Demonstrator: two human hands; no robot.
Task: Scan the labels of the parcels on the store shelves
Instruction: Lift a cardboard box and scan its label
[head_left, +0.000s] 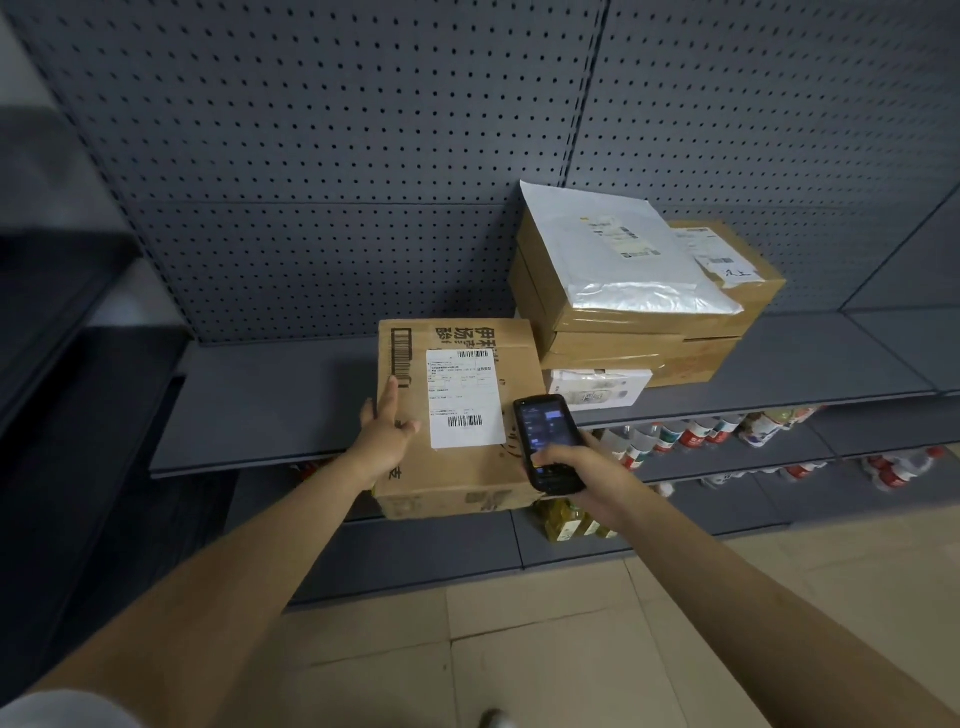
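My right hand (582, 467) has its grip closed around the scanner (550, 441), thumb on the lower keys, screen lit and facing me. The scanner head points toward the box (457, 415), just beside its right edge. My left hand (387, 431) is released: the fingers are stretched flat on the top of the box, near its left edge, and they grasp nothing.

The label (465, 397) is on the top of the box, between my two hands, with one barcode at its upper part and one at its lower part. The box lies on the shelf (270, 410), but its front part hangs over the shelf edge. To the right stands a stack of parcels (639, 291) with a white bag (623, 254) on top, and each has its own label. Bottles (691, 434) stand on the lower shelf.

I think the risks are these. If my left hand presses down on the front, the overhanging box may tip and fall to the floor. The scanner may read the printed barcode on the carton (401, 358) instead of the label. Also the angle looks shallow, so the read may fail.
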